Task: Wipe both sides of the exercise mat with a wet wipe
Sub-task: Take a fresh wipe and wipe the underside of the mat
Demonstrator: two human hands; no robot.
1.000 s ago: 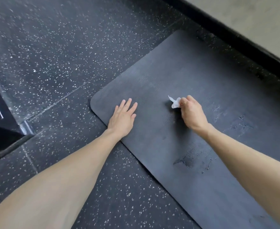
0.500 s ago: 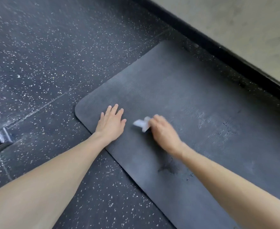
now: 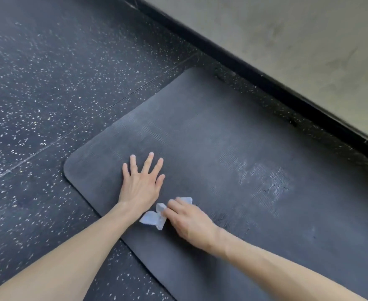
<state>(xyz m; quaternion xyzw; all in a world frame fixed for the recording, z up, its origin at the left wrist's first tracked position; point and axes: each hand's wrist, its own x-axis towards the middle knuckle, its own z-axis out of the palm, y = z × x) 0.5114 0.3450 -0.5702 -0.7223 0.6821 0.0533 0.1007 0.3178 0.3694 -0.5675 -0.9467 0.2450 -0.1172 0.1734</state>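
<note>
Drawn back to the mat (image 3: 200,137) edge, the right grip (image 3: 189,222) clutches the wipe (image 3: 152,219) just beside the left grip (image 3: 143,183). That one lies flat and spread; speckled floor (image 3: 70,72) surrounds the mat.

Your left hand (image 3: 143,184) lies flat with fingers spread on the dark exercise mat (image 3: 211,148), near its rounded left corner. Just beside that wrist, your right hand (image 3: 190,220) grips a crumpled white wet wipe (image 3: 153,218) and presses it to the mat close to the near edge. Pale streaks (image 3: 270,183) mark the mat farther right. The mat lies on speckled black rubber flooring (image 3: 48,83), its far edge near a black baseboard (image 3: 254,72) under a grey wall (image 3: 287,29).
</note>
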